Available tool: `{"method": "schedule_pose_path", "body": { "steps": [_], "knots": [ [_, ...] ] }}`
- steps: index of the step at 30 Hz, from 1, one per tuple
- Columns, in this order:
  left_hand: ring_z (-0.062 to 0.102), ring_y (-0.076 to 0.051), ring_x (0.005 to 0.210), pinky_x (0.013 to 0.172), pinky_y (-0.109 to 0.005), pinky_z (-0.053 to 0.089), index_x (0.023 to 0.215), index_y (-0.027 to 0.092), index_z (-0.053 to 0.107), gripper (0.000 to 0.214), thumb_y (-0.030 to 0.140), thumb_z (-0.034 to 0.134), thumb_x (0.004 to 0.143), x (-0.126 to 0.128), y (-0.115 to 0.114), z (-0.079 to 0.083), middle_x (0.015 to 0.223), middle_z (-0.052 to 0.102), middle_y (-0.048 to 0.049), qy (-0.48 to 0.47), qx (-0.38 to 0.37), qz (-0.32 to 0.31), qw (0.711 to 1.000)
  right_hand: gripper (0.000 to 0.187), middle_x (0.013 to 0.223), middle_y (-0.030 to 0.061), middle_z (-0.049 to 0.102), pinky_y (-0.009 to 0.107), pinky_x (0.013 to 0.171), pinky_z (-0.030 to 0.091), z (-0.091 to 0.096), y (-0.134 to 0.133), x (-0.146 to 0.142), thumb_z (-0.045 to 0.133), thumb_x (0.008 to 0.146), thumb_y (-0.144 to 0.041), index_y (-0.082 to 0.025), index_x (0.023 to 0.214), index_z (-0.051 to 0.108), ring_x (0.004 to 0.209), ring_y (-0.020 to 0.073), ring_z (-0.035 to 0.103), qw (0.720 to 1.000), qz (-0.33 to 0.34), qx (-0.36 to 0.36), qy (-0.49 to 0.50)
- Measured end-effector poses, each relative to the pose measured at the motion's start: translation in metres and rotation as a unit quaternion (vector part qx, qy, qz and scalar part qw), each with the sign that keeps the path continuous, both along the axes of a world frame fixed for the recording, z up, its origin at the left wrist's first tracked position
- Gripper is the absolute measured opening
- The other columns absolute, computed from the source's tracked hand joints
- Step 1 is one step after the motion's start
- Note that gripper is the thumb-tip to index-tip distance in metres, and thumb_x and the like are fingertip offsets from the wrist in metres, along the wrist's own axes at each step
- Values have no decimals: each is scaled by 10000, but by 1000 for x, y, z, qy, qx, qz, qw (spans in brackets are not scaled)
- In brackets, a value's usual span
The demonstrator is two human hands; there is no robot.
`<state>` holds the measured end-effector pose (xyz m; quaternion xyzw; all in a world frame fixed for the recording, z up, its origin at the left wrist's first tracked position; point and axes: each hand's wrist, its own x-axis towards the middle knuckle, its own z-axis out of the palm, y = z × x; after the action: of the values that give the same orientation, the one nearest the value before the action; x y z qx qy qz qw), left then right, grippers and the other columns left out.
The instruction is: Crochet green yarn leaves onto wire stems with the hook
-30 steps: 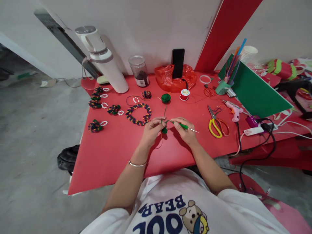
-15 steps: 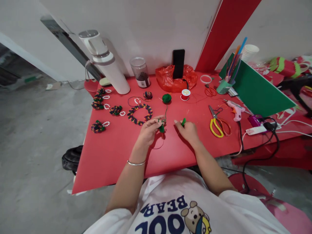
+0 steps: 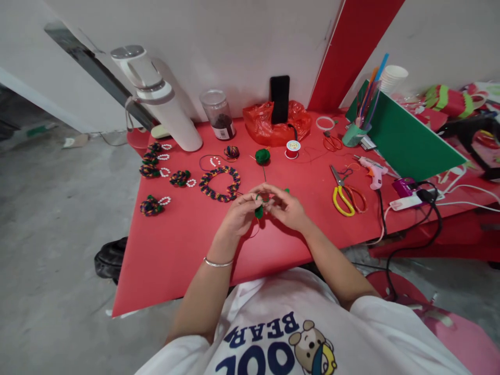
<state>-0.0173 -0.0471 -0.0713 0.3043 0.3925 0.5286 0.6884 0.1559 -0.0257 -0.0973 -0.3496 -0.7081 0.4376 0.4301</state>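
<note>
My left hand point(image 3: 241, 212) is closed, pinching a small green crochet piece point(image 3: 258, 212) with a thin loose thread hanging below it. My right hand point(image 3: 288, 209) has come up against it, its fingers wrapped round what looks like a crochet hook; only the green handle end point(image 3: 287, 190) shows above the knuckles. The fingertips of both hands meet over the work and partly hide the stitches. From there a green strand runs up to a green yarn ball point(image 3: 263, 155). Left of my hands lies a multicoloured crocheted ring point(image 3: 207, 186).
Several yarn pieces with white bead loops point(image 3: 151, 205) lie at the left. Behind stand a white flask point(image 3: 175, 117), a jar point(image 3: 222, 122) and a phone point(image 3: 280, 99) on a red bag. Scissors point(image 3: 341, 198), a glue gun point(image 3: 374, 172) and a power strip point(image 3: 414, 202) are at the right.
My right hand has moved left with the hook, from apart to touching the green piece at my left fingertips. The whole view has shifted slightly.
</note>
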Motion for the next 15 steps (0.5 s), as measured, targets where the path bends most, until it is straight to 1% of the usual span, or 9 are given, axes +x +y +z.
{"method": "schedule_pose_path", "body": {
  "steps": [2, 4, 5, 6, 8, 10, 11, 13, 15],
  "knots": [
    [689, -198, 909, 819, -331, 573, 642, 157, 670, 258, 295, 887, 616, 1, -2, 0, 1159, 718, -113, 11, 14, -23, 1000, 530, 1189, 50, 753, 242, 723, 600, -1, -3, -7, 682, 890, -367, -278, 1407, 609, 832, 132, 725, 996, 59, -55, 38],
    [684, -237, 1053, 879, -341, 572, 641, 155, 688, 225, 268, 882, 633, -2, -2, 1, 1278, 687, -126, 24, 36, -21, 999, 420, 1050, 43, 781, 260, 726, 604, -3, -2, -8, 677, 900, -392, -241, 1292, 693, 811, 147, 731, 993, 70, -84, 33],
    [676, -250, 1096, 883, -343, 576, 640, 154, 695, 216, 260, 882, 635, -4, -2, 1, 1327, 668, -127, 31, 41, -10, 999, 345, 988, 43, 786, 276, 742, 604, -4, 0, -6, 665, 913, -397, -226, 1204, 738, 803, 156, 731, 995, 49, -81, 16],
    [677, -256, 1098, 862, -345, 586, 636, 151, 696, 216, 261, 883, 636, -6, -1, 1, 1351, 657, -128, 39, 38, 0, 998, 288, 944, 47, 786, 296, 769, 602, -5, 3, -3, 651, 927, -399, -216, 1116, 769, 807, 165, 730, 998, 10, -65, -6],
    [699, -241, 999, 785, -352, 608, 629, 148, 688, 234, 269, 888, 626, -11, 1, 1, 1318, 675, -128, 52, 23, 24, 998, 250, 953, 67, 782, 333, 850, 587, -6, 9, 5, 627, 949, -387, -213, 1024, 791, 873, 185, 727, 994, -98, -12, -51],
    [704, -205, 833, 706, -352, 615, 633, 151, 678, 257, 288, 895, 614, -13, 3, -1, 1142, 732, -115, 56, 7, 45, 997, 271, 1082, 93, 766, 356, 899, 574, -5, 14, 16, 623, 952, -377, -226, 1123, 771, 901, 187, 718, 980, -179, 34, -82],
    [695, -190, 755, 668, -342, 609, 641, 154, 678, 269, 303, 898, 608, -13, 4, -2, 1007, 747, -99, 57, 0, 51, 997, 321, 1176, 106, 744, 364, 907, 573, -3, 16, 23, 627, 949, -379, -234, 1214, 737, 891, 183, 714, 973, -203, 50, -95],
    [680, -185, 649, 591, -316, 583, 676, 160, 687, 290, 341, 901, 604, -13, 5, -4, 763, 711, -57, 60, -17, 47, 997, 438, 1332, 127, 684, 381, 927, 570, 3, 14, 41, 627, 948, -390, -245, 1361, 648, 885, 182, 710, 959, -238, 75, -135],
    [672, -187, 594, 529, -289, 547, 696, 160, 687, 317, 372, 902, 602, -12, 6, -5, 641, 663, -32, 66, -29, 32, 997, 404, 1302, 129, 705, 407, 986, 542, 11, 9, 67, 559, 987, -383, -230, 1348, 658, 1025, 228, 701, 929, -284, 103, -213]
  ]
}}
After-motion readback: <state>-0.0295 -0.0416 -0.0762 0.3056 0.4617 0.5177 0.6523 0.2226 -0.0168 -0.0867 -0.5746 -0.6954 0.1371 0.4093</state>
